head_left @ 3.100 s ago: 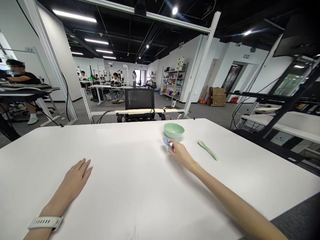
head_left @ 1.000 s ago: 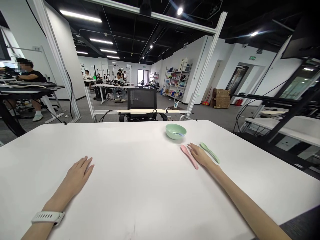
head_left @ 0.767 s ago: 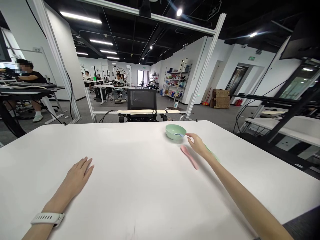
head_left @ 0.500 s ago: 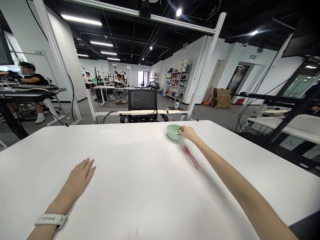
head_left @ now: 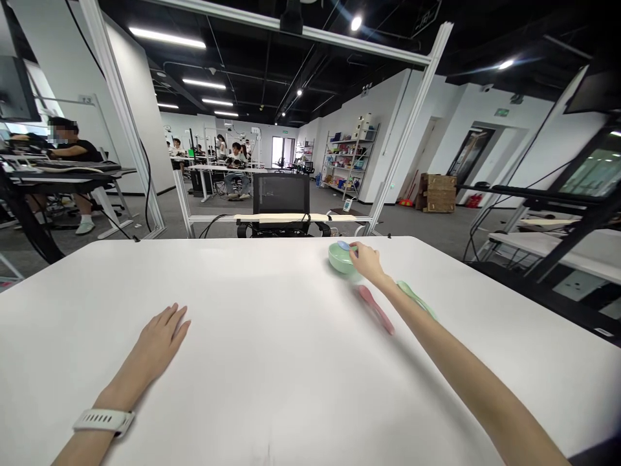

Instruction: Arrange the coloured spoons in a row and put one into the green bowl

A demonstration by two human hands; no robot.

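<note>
My right hand (head_left: pixel 367 262) is at the far side of the white table, at the rim of a pale green bowl (head_left: pixel 339 259). Its fingers are closed on a light blue spoon (head_left: pixel 343 246), whose head shows above the rim. A pink spoon (head_left: pixel 376 310) lies just below my right wrist, and a green spoon (head_left: pixel 416 299) lies to the right, partly hidden by my forearm. My left hand (head_left: pixel 162 335) rests flat and open on the white table (head_left: pixel 272 388), away from these things, with a white watch band (head_left: pixel 103 421) on its wrist.
A white aluminium frame (head_left: pixel 388 129) rises beyond the table, with a black mesh chair (head_left: pixel 281 194) behind it. A seated co-worker (head_left: pixel 63 142) works at a desk on the left. Other desks and people stand further back.
Over the last second my right hand has moved from beside the spoons up to the bowl. The blue spoon, earlier lying in the bowl, now rises above the rim at my fingers.
</note>
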